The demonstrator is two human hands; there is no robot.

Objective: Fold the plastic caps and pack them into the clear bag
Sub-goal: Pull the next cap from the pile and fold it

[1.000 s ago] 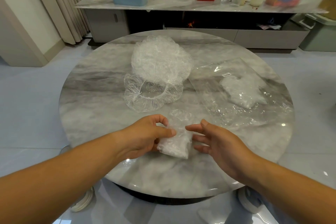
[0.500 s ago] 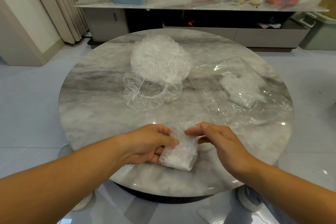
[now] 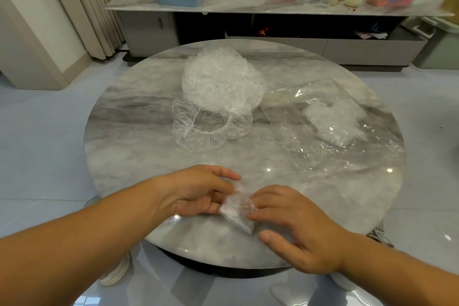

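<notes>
Between left hand [image 3: 198, 192] and right hand [image 3: 295, 228], folded cap [image 3: 238, 215] runs near-far

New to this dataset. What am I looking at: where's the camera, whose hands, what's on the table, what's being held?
There is no robot here. A person works with bare hands, and the one wide-angle camera sits on their head, looking forward and down. So the left hand and right hand come in from the bottom edge.

On the round marble table lie a pile of unfolded plastic caps, one spread-out cap in front of the pile, and on the right a clear bag with folded caps already inside.

Between the hands, near the table's front edge, is a folded cap. Both hands touch it with fairly straight fingers, pressing it down on the table, not lifting it.
</notes>
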